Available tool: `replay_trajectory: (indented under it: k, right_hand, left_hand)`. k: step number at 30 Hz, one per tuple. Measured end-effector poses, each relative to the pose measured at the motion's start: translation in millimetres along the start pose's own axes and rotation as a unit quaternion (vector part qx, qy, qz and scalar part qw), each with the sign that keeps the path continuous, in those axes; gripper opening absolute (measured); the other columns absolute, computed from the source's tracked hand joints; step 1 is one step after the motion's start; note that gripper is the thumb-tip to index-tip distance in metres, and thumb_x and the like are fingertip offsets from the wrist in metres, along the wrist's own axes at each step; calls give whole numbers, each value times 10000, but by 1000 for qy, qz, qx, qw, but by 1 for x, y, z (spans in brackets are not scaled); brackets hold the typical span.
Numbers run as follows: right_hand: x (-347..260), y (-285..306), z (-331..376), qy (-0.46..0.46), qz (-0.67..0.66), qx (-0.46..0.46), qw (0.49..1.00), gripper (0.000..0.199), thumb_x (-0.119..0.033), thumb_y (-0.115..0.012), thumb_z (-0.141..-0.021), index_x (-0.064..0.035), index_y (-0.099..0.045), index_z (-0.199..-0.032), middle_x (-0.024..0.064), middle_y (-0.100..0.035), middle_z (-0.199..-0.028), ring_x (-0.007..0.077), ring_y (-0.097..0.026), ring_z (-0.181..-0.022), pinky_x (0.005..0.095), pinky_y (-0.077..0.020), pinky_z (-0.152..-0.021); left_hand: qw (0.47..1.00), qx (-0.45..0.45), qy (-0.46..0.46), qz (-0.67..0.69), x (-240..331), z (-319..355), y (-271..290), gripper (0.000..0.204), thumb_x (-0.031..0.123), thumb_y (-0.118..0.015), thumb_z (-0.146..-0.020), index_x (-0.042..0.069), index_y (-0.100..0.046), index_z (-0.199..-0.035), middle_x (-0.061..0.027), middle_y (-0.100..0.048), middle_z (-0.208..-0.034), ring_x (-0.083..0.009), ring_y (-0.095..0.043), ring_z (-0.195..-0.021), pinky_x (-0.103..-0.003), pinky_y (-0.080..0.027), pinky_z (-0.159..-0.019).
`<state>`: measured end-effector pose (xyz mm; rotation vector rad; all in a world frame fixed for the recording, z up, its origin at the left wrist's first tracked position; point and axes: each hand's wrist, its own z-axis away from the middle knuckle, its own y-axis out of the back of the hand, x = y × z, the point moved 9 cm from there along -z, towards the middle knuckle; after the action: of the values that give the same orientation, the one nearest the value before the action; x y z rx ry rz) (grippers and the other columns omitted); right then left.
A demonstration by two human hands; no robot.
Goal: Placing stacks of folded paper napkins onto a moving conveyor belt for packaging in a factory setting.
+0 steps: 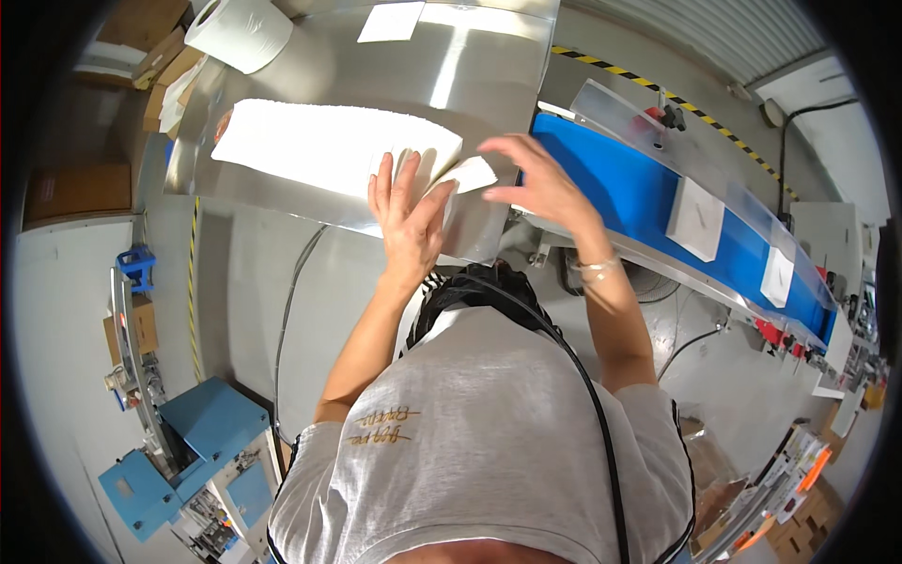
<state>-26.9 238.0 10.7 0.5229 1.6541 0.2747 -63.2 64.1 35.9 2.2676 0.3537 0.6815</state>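
A long row of thin white sheets or packets, packed side by side, lies on the shiny metal table. My left hand rests on the near right end of that row, fingers spread and stretched out. Beside its thumb, a small white flap or packet sticks out from the row's end. Just right of this piece my right hand hovers, its thumb and fingers apart and nothing between them. A pale bracelet circles the right wrist. Whether the row is paper or cloth I cannot tell.
Right of the table runs a blue conveyor belt with clear side guards, carrying a white packet and another farther along. A white roll and a flat white sheet sit at the table's far side. A black cable hangs over my shirt.
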Motion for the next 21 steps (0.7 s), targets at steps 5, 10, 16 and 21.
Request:
replay_trajectory:
  k: [5,10,16,21]
  right_hand:
    - [44,-5,5,-91,-116,-3,989,314,-190,-691,-872,-51,-527,-1101,81,-597,-1134,152,-561,-1030,290,-469,-853]
    - [139,100,96,-311,-49,277,908,512,-441,-621,-905,51,-572,-1039,40,-608,-836,121,-534,-730,270,-476,-685]
    - [64,151,134,-250,618,398,630,563,-365,-734,-781,-13,-548,-1179,196,-617,-1060,358,-585,-989,419,-460,-858]
    - [9,44,17,-50,89,142,985,594,-121,-800,-696,-88,-530,-1224,125,-559,-1164,296,-554,-1051,386,-471,-873]
  left_hand:
    - [998,-8,58,28,-1,-13,14,401,114,-674,-830,72,-607,-1224,-179,-420,-1422,-416,-271,-1379,-576,-193,-1091]
    - [998,-11,50,-23,-15,-12,11,373,66,-676,-819,72,-630,-1189,-166,-473,-1362,-414,-351,-1321,-565,-254,-1072]
    - [999,2,39,-19,-13,-11,11,316,37,-689,-796,100,-681,-1106,-136,-496,-1337,-399,-387,-1297,-565,-267,-1065]
    - [999,-4,20,-39,-14,-9,10,293,57,-686,-815,120,-695,-1102,-108,-523,-1335,-368,-398,-1302,-534,-271,-1076]
